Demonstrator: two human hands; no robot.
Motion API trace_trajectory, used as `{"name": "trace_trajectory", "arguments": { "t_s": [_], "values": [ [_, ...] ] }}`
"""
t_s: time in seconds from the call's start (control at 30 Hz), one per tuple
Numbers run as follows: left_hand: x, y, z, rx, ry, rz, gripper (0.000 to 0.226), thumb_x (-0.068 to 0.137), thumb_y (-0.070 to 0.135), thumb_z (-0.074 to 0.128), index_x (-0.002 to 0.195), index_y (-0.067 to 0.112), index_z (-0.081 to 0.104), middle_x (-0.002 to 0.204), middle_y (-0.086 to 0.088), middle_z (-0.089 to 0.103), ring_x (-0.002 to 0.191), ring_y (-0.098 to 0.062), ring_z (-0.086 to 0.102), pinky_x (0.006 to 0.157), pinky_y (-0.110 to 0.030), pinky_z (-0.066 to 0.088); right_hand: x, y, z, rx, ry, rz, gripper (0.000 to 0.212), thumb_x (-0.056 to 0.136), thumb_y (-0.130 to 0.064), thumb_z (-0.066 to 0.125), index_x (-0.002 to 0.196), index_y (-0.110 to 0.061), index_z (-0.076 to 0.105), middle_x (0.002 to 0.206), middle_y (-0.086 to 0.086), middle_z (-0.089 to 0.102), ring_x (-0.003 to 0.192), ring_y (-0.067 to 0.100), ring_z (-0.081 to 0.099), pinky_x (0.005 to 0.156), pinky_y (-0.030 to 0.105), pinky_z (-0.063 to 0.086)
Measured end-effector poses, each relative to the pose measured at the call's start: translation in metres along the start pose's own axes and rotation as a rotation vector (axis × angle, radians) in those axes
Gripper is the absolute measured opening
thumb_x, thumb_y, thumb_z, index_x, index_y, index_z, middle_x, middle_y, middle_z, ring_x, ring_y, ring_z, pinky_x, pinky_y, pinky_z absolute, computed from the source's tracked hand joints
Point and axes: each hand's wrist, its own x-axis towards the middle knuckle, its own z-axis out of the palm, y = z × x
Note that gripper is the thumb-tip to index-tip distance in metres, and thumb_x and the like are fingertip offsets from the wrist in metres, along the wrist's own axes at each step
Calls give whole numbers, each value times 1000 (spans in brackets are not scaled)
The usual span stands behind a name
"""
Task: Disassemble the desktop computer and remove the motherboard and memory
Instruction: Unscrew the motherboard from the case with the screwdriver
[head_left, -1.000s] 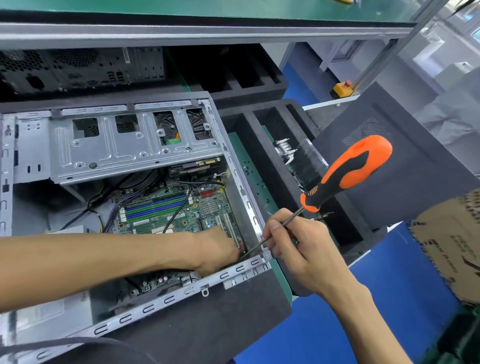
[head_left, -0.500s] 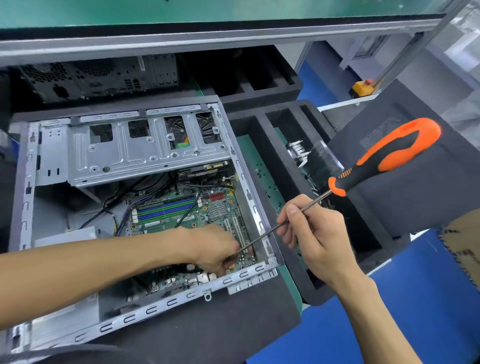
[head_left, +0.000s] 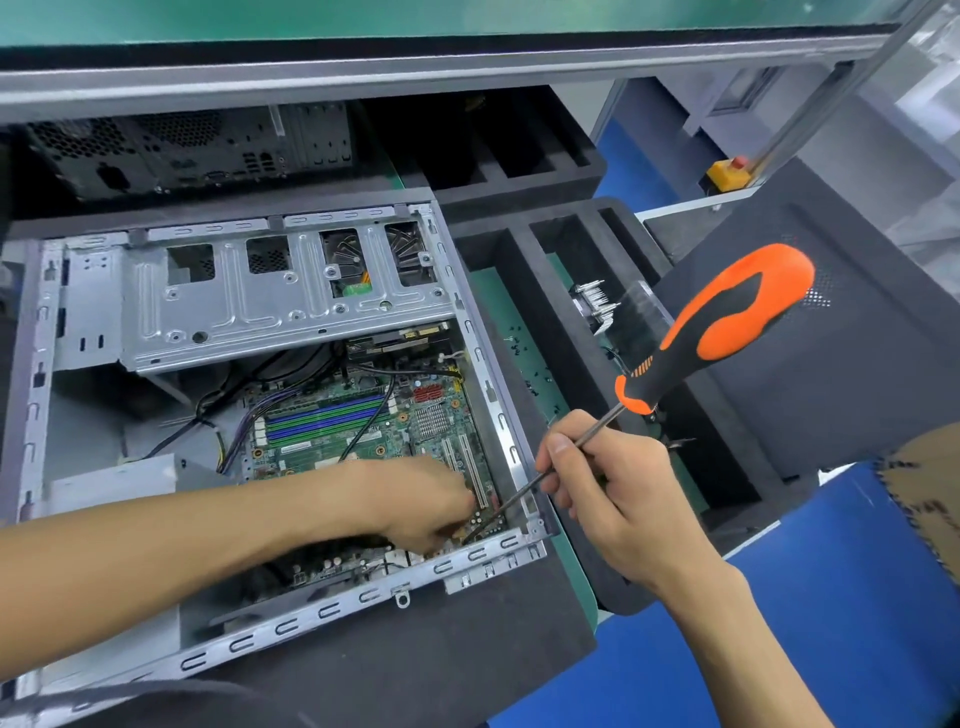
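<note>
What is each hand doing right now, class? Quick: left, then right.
Left hand: inside the computer case, fingertips down on the motherboard; grip cannot be told.
Right hand: holding the screwdriver by its shaft.

The desktop computer (head_left: 93, 291) lies on its side, open, its grey metal chassis bare. Inside sits the green motherboard (head_left: 363, 431), still mounted, with blue and green memory slots (head_left: 324, 418) running across it and cables trailing over.
</note>
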Motion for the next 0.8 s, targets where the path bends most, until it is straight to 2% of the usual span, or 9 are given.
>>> {"name": "trace_trajectory", "arguments": {
  "t_s": [0.07, 0.17, 0.27, 0.3, 0.37, 0.47, 0.57, 0.67, 0.8],
  "values": [
    [-6, -10, -8, -329, 91, -144, 13, 90, 16, 59, 77, 18, 55, 72, 3, 59, 63, -5, 58, 57, -16, 45, 0, 0, 2, -28, -3, -13, 30, 104, -41, 38, 83, -27, 55, 68, -1, 59, 53, 21, 58, 51, 43, 46],
    [-24, -27, -34, -914, 281, -313, 6, 89, 7, 67, 88, 13, 66, 81, -7, 71, 71, -13, 71, 63, -20, 56, -1, -1, 4, -37, 2, -28, 35, 104, -41, 36, 82, -23, 56, 69, -2, 57, 54, 21, 57, 52, 42, 45],
    [-51, -30, -69, -1331, 409, -195, 11, 86, 11, 72, 96, 8, 72, 84, -13, 74, 72, -21, 71, 68, -25, 58, -3, -2, 6, -41, 39, -66, 40, 105, -49, 31, 83, -27, 56, 71, -6, 59, 54, 18, 60, 50, 41, 46],
    [-54, -29, -81, -1354, 485, -127, 11, 85, 17, 74, 94, 11, 74, 83, -12, 74, 70, -19, 71, 67, -23, 57, -3, -2, 5, -39, 70, -85, 38, 106, -49, 31, 83, -29, 55, 73, -7, 60, 53, 17, 60, 48, 41, 46],
    [-47, -22, -102, -1200, 720, -57, 10, 85, 29, 75, 90, 20, 76, 78, -4, 74, 69, -15, 71, 67, -23, 57, -4, -2, 4, -30, 152, -118, 35, 107, -46, 33, 84, -32, 55, 73, -10, 60, 52, 13, 61, 46, 35, 48],
    [-5, -7, -125, -858, 966, -83, 5, 87, 23, 72, 89, 24, 76, 74, 10, 72, 70, -3, 68, 67, -17, 54, -4, -5, -1, 19, 257, -115, 33, 107, -45, 35, 87, -32, 58, 76, -16, 63, 60, 4, 64, 52, 16, 47],
    [48, -5, -129, -629, 841, -178, 16, 88, 13, 67, 97, 19, 77, 90, 6, 74, 81, -8, 68, 79, -27, 54, -7, -7, -7, 46, 289, -90, 33, 106, -46, 36, 87, -32, 60, 78, -21, 63, 64, 2, 65, 54, 13, 47],
    [80, -10, -128, -493, 674, -256, 30, 89, 14, 65, 118, 14, 71, 111, -4, 72, 98, -18, 68, 92, -36, 54, -11, -5, -13, -3, 280, -83, 33, 106, -46, 35, 85, -33, 58, 76, -15, 62, 58, 10, 62, 49, 31, 48],
    [80, -14, -134, -619, 742, -253, 36, 90, 17, 65, 126, 15, 67, 119, -3, 70, 107, -13, 66, 98, -25, 49, -14, -1, -14, -18, 236, -73, 33, 106, -47, 33, 88, -32, 56, 69, -2, 59, 52, 18, 59, 46, 42, 45]
  ]
}}
